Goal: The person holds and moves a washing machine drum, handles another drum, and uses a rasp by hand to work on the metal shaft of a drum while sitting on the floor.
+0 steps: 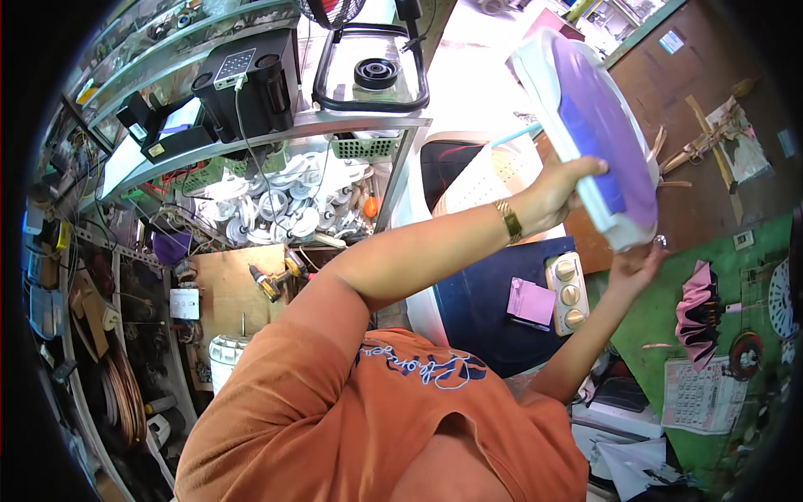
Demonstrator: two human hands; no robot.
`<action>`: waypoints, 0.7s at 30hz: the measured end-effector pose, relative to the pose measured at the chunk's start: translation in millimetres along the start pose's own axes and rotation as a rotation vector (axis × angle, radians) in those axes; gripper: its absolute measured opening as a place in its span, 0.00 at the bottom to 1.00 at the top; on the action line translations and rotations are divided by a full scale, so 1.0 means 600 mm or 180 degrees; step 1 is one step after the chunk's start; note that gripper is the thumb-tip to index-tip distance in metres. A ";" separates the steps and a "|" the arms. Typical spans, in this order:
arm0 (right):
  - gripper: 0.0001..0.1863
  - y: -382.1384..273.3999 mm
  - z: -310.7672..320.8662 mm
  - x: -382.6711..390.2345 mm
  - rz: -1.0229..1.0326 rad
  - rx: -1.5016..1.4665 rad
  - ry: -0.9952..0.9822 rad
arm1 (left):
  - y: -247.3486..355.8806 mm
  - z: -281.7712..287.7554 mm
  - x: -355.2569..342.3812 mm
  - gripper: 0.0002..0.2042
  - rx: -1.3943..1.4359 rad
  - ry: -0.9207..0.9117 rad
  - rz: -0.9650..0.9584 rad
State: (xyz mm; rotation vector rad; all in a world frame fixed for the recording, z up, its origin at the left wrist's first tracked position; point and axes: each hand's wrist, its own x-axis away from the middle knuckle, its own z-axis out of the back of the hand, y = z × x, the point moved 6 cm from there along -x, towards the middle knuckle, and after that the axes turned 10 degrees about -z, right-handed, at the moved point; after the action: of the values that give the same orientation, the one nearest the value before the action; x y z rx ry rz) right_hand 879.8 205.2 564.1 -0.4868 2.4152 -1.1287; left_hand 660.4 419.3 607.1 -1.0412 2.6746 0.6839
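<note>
Both of my hands hold a white-framed lid with a purple see-through panel (609, 125), raised and tilted above a washing machine (477, 305). My left hand (559, 188) grips its near left edge, thumb on the panel and the other fingers hidden behind. At the lower right corner, my right hand (637, 266) holds the lid from below, its fingertips partly hidden. Under my left forearm shows the machine's open perforated pale tub (489, 180). Its dark blue top carries a pad of pink paper (531, 301) beside a control panel with three knobs (570, 294).
Metal shelves at the left bear a black speaker (251, 92) and many white wheel-shaped parts (272, 201). A yellow cordless drill (266, 283) lies on a wooden board below. On the green wall at the right hang a pink and black folded umbrella (698, 314) and a printed sheet (704, 395).
</note>
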 end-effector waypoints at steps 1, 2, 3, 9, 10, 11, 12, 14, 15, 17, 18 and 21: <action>0.32 0.031 0.007 0.006 -0.0037 -0.0001 -0.0019 | -0.013 0.025 0.006 0.18 -0.0090 0.0036 0.0173; 0.31 0.062 0.024 0.026 0.0012 0.0293 0.0408 | -0.019 0.040 0.017 0.21 -0.0242 0.0026 0.0141; 0.30 0.081 0.041 0.041 0.0053 0.0582 0.0823 | -0.025 0.044 0.026 0.21 -0.0252 0.0074 0.0134; 0.30 0.068 0.069 0.088 -0.0623 0.0237 0.0418 | -0.024 0.019 0.053 0.28 -0.0725 0.0109 -0.0033; 0.30 0.049 0.082 0.091 -0.0583 0.0132 0.0430 | -0.020 -0.002 0.054 0.31 -0.0649 -0.0076 -0.0211; 0.27 0.015 0.094 0.101 -0.0373 0.0214 0.0618 | -0.020 -0.031 0.059 0.35 -0.0512 -0.0315 -0.0058; 0.26 -0.008 0.084 0.107 -0.0238 0.0209 0.0609 | -0.013 -0.047 0.063 0.37 -0.0469 -0.0427 -0.0217; 0.26 -0.061 0.055 0.119 0.0028 0.0187 0.0466 | -0.013 -0.082 0.067 0.45 -0.0399 -0.0599 -0.0363; 0.27 -0.104 0.048 0.131 0.0342 0.0598 0.0549 | -0.012 -0.105 0.066 0.51 -0.0386 -0.0703 -0.0388; 0.29 -0.179 0.028 0.151 0.0602 0.1246 0.0720 | -0.021 -0.148 0.070 0.51 0.0168 -0.0668 -0.0349; 0.32 -0.205 -0.012 0.174 0.0592 0.1257 0.0711 | -0.013 -0.170 0.078 0.52 0.0210 -0.0555 -0.0413; 0.38 -0.295 -0.045 0.199 0.1301 0.2136 0.0978 | 0.001 -0.221 0.113 0.52 0.0534 -0.0390 -0.0468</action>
State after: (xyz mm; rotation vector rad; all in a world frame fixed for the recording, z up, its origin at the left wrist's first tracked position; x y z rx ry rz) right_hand 787.8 57.6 690.8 0.3989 2.0327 -1.7809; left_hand 608.8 315.2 700.8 -1.0997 2.4727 0.4703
